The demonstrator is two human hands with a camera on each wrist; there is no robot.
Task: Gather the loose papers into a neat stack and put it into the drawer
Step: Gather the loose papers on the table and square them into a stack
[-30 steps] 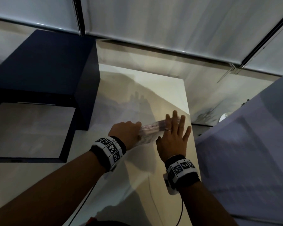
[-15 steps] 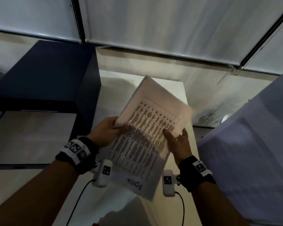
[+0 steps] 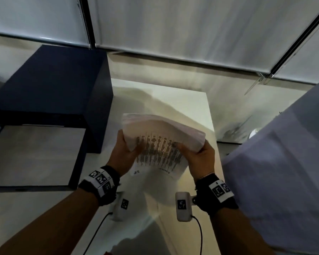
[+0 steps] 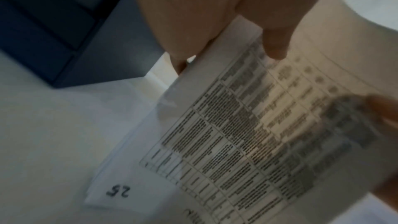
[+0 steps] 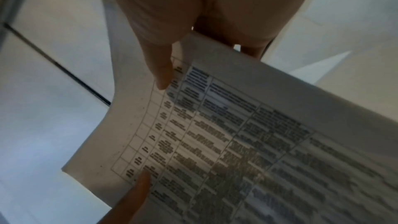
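Note:
A stack of printed papers (image 3: 160, 142) with a table of dark text hangs above the white table (image 3: 195, 107), bowed, its near edge hanging towards me. My left hand (image 3: 125, 153) grips the stack's left edge, thumb on the printed face. My right hand (image 3: 197, 153) grips the right edge the same way. In the left wrist view the papers (image 4: 247, 134) show a handwritten "25" at a corner, with the thumb (image 4: 275, 40) pressed on top. The right wrist view shows the papers (image 5: 237, 134) pinched under the thumb (image 5: 159, 64). The open drawer (image 3: 33, 155) lies to the left, pale-bottomed.
A dark blue cabinet (image 3: 50, 83) stands at the left, and the drawer juts out from it towards me. White blinds (image 3: 173, 24) fill the back. A grey-blue cloth-covered surface (image 3: 284, 162) rises at the right. Cables run from the wrist cameras.
A second ago the stack stood on edge on the table between both hands. It was then lifted and turned face up, and now it is bowed, held by both side edges.

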